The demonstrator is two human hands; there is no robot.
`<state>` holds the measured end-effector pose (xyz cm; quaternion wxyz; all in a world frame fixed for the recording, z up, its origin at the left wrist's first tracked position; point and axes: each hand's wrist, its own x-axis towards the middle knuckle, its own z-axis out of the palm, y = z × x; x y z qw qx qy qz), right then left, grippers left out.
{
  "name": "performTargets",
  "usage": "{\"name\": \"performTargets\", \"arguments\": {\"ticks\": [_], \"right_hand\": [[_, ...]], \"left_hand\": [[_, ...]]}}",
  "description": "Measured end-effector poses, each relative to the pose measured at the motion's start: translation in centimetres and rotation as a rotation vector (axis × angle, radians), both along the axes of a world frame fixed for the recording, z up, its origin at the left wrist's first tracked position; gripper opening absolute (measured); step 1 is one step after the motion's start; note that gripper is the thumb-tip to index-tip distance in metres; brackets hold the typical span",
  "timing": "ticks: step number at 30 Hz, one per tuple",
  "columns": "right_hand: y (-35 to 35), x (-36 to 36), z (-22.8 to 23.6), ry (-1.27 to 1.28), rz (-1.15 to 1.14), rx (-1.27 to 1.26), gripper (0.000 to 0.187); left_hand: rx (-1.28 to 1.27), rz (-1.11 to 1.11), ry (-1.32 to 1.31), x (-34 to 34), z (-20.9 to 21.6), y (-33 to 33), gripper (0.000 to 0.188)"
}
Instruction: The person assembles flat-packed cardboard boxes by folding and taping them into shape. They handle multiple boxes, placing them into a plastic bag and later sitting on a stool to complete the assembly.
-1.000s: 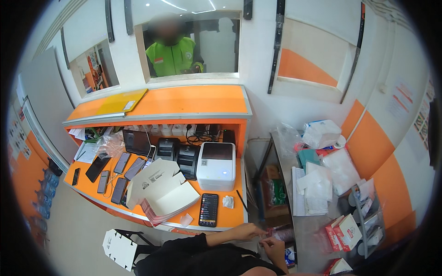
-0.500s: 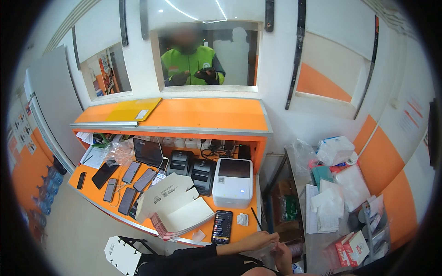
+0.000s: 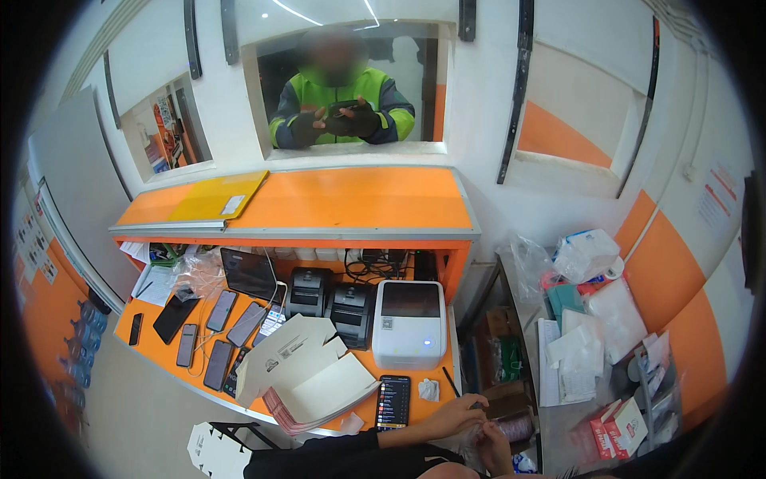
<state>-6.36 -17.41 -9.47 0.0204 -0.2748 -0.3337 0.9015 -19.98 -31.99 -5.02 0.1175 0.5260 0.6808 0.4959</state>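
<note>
Low in the view, just off the counter's front right corner, my left hand (image 3: 456,417) and my right hand (image 3: 493,449) are close together. Both have their fingers bent and pinched; what they hold is too small and hidden to name, though a clear, film-like bit shows beneath. Left of my left hand lies a lit smartphone (image 3: 393,403). A crumpled white paper (image 3: 429,389) and a thin black stick (image 3: 451,382) are beside it. Folded white cardboard boxes (image 3: 319,375) are stacked further left. A pinkish roll (image 3: 515,429) sits right of my hands.
On the orange counter (image 3: 179,358) stand a white label printer (image 3: 409,327), two black printers (image 3: 349,315) and several phones. A metal side table (image 3: 558,423) at right bears plastic bags and red-white boxes (image 3: 618,429). A person in a green jacket (image 3: 341,104) is behind the window.
My view has shifted slightly. The person behind the window has leaned closer, both gloved hands round a dark device. My hands stay together, fingers slightly shifted.
</note>
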Motion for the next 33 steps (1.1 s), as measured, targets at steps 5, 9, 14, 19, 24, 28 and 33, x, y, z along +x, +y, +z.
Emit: {"name": "performTargets", "arguments": {"ticks": [5,9,14,19,24,28,33], "right_hand": [[2.9,0.0,-6.4,-0.182,-0.240,0.647,0.002],[5.3,0.1,-5.7,-0.271,-0.360,1.283,0.007],[12.2,1.9,-7.6,-0.443,-0.417,1.473,0.010],[13.2,3.4,-6.2,-0.240,-0.600,1.368,0.016],[14.8,2.2,-4.7,-0.194,-0.649,0.583,0.029],[7.0,-2.0,-1.8,-0.316,-0.582,0.514,0.038],[1.8,-4.1,-3.6,-0.257,-0.317,0.907,0.035]], "left_hand": [[-0.031,-0.076,0.149,-0.7,-0.2,-0.2,0.011],[-0.163,-0.188,0.106,-0.7,1.1,-1.5,0.009],[-0.146,-0.185,0.064,-1.2,5.0,-3.0,0.009],[-0.177,-0.126,0.087,-2.5,6.3,-3.6,0.015],[-0.362,-0.430,-0.451,-4.2,3.7,-2.2,0.026],[-0.299,-0.296,-0.591,-2.2,1.8,-0.2,0.034],[-0.086,0.141,-0.826,-1.0,-5.6,3.2,0.027]]}}
